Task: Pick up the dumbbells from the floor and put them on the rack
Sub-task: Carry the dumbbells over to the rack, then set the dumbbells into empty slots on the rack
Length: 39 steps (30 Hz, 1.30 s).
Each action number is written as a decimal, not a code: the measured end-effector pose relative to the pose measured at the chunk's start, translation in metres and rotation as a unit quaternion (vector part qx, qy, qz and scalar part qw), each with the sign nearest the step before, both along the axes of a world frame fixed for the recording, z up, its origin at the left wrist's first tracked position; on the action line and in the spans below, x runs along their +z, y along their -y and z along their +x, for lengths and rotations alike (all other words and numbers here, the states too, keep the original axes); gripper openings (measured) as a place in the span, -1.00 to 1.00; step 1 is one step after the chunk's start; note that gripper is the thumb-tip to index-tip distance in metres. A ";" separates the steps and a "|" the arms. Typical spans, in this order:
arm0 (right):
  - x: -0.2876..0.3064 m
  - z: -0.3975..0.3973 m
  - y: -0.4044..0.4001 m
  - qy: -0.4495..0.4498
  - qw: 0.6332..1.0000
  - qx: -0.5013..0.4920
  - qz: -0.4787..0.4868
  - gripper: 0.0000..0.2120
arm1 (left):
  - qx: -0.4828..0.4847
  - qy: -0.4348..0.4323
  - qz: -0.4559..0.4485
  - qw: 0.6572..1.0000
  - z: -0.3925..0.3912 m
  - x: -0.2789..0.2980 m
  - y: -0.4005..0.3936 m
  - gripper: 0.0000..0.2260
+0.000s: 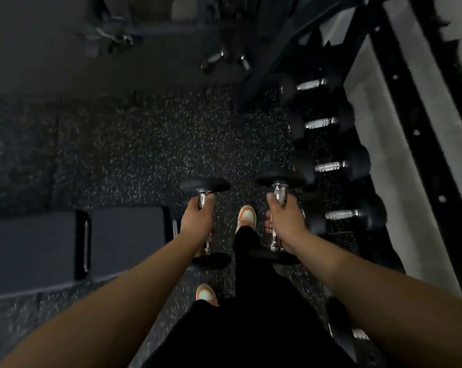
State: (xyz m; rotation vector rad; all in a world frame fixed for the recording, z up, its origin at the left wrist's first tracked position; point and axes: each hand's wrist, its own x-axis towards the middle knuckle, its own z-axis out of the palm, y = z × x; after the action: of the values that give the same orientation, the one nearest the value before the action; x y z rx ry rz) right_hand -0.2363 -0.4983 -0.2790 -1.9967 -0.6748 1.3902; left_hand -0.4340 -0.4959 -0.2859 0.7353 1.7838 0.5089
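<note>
My left hand (198, 221) is wrapped around the chrome handle of a black dumbbell (204, 185), held lengthwise above the speckled floor. My right hand (287, 221) grips the handle of a second black dumbbell (279, 179) the same way, just left of the rack. The dumbbell rack (400, 123) runs along the right side, a black sloped frame with several black dumbbells (331, 166) lying on its lower tier. Both held dumbbells hang apart from the rack, and the near heads sit partly behind my wrists.
A dark padded bench (73, 245) lies on the floor at the left, close to my left hand. My feet in orange-and-white shoes (247, 216) stand between the two held dumbbells. More dumbbells (224, 59) and machine frames sit blurred at the back.
</note>
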 end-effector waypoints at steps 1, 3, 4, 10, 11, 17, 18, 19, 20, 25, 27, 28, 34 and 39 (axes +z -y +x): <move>0.000 0.006 -0.024 -0.006 1.000 -0.007 0.005 -0.69 | -0.005 0.001 -0.001 1.000 0.006 0.002 -0.027 -0.65; 0.004 0.014 -0.066 -0.017 1.000 -0.021 0.002 -0.71 | -0.017 -0.011 0.000 1.000 0.017 0.007 -0.072 -0.63; 0.008 0.020 -0.087 -0.027 0.999 -0.030 0.003 -0.71 | -0.015 -0.012 0.002 1.000 0.023 0.011 -0.094 -0.63; 0.036 0.049 -0.208 -0.049 0.998 -0.037 0.000 -0.86 | -0.008 -0.003 0.020 1.000 0.052 0.034 -0.227 -0.66; 0.039 0.053 -0.228 -0.054 0.998 -0.039 0.002 -0.87 | -0.009 -0.002 0.024 1.000 0.056 0.037 -0.250 -0.64; 0.034 0.069 -0.334 -0.073 0.992 -0.105 0.015 -0.77 | -0.058 -0.004 0.038 0.998 0.077 0.034 -0.389 -0.72; 0.033 0.071 -0.352 -0.073 0.990 -0.121 0.017 -0.76 | -0.070 -0.004 0.046 0.996 0.081 0.031 -0.412 -0.74; 0.032 0.074 -0.368 -0.073 0.988 -0.137 0.017 -0.77 | -0.087 -0.005 0.048 0.995 0.085 0.029 -0.436 -0.75; 0.030 0.077 -0.385 -0.072 0.985 -0.155 0.017 -0.77 | -0.111 -0.006 0.048 0.993 0.089 0.027 -0.461 -0.75; 0.028 0.097 -0.454 -0.037 0.967 -0.251 0.030 -0.79 | -0.207 0.021 0.028 0.978 0.125 0.030 -0.566 -0.55; 0.031 0.106 -0.472 -0.007 0.960 -0.277 0.034 -0.78 | -0.238 0.017 0.030 0.971 0.147 0.031 -0.597 -0.55; 0.034 0.112 -0.479 -0.003 0.953 -0.299 0.037 -0.78 | -0.250 0.023 0.032 0.967 0.160 0.032 -0.611 -0.59; 0.044 0.166 -0.504 0.002 0.916 -0.400 0.039 -0.84 | -0.366 0.044 0.024 0.929 0.258 0.036 -0.663 -0.66; 0.047 0.232 -0.505 0.010 0.896 -0.444 0.021 -0.84 | -0.435 0.061 0.004 0.898 0.349 0.036 -0.679 -0.64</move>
State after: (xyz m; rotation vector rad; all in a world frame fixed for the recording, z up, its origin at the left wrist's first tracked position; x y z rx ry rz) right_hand -0.0041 0.0068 -0.2320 -1.8888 0.2216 0.7724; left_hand -0.0854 0.1832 -0.2499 1.3632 1.1602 -0.0494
